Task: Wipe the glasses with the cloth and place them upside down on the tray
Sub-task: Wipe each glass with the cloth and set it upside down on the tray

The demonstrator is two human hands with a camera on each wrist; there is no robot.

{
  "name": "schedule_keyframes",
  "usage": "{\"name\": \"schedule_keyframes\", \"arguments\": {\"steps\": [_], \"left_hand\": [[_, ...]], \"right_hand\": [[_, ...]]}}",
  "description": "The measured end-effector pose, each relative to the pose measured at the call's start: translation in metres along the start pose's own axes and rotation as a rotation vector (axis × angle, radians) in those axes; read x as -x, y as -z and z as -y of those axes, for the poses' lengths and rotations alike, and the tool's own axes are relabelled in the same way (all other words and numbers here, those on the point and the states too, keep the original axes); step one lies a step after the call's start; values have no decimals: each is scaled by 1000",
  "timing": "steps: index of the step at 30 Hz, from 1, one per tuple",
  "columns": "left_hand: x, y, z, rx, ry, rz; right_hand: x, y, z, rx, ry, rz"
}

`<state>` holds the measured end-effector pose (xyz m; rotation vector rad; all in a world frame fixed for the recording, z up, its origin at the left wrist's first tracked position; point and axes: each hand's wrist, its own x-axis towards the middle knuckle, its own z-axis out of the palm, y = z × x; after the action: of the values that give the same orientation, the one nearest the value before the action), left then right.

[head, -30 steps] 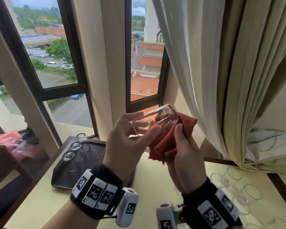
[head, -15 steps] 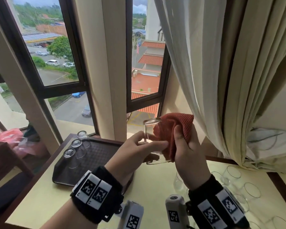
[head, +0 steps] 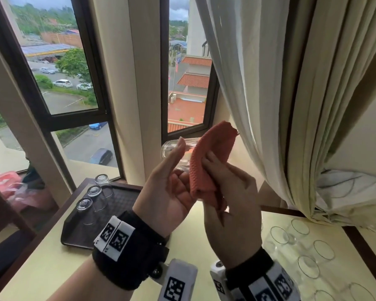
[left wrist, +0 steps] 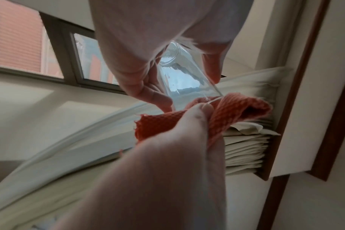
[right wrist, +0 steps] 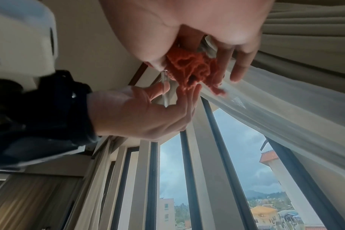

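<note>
Tipped sideways now, glass is gripped by left hand; right hand pinches cloth.

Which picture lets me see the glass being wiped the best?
The left wrist view. There the glass shows clearly between the left hand's fingers, its rim against the cloth. In the head view only its base end peeks out behind the left hand's fingers and the cloth. In the right wrist view just a sliver of its edge shows.
</note>
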<state>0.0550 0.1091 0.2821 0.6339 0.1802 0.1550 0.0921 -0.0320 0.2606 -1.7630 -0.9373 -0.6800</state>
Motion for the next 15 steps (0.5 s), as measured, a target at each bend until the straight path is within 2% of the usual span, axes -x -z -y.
{"name": "schedule_keyframes", "arguments": {"steps": [3,7,12,15], "left_hand": [[2,1,-4,-8,-68,18],[4,1,-10,-150,-181,84],[3,-2,-21,-357,-317,179],[3,-3,-19,-502,-300,228]], "right_hand": [[4,5,-2,20,47,160],[-3,14,11,28,54,329],[-11,17,15,97,76,379],[-15,16,16,69,23,400]]}}
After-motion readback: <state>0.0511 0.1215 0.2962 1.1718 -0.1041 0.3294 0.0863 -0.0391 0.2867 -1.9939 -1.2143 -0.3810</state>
